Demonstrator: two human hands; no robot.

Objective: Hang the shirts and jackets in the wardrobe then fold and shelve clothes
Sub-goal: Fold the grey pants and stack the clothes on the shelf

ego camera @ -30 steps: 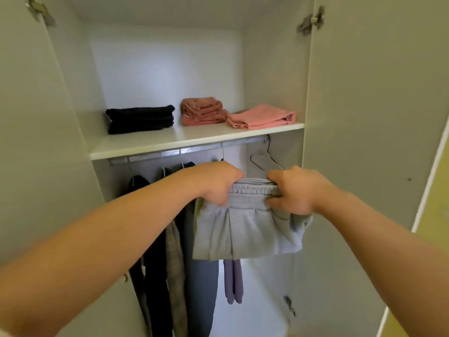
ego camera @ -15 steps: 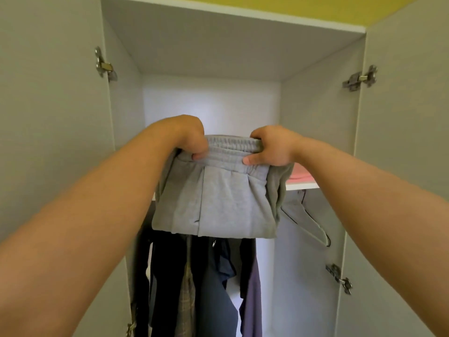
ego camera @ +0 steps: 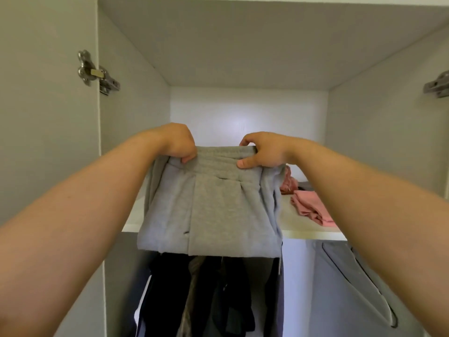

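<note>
We have raised the folded grey sweatpants (ego camera: 211,205) from in front of the hanging clothes (ego camera: 218,295) to the level of the shelf (ego camera: 303,233), so in our judgement this shelving step needs only the set-down. Our left hand (ego camera: 181,144) and right hand (ego camera: 264,152) each grip the waistband at its top corners, fingers curled round it. The bundle hangs below and between them, covering the shelf's front edge, left of the pink clothes (ego camera: 313,207); whether it touches the board we cannot tell.
</note>
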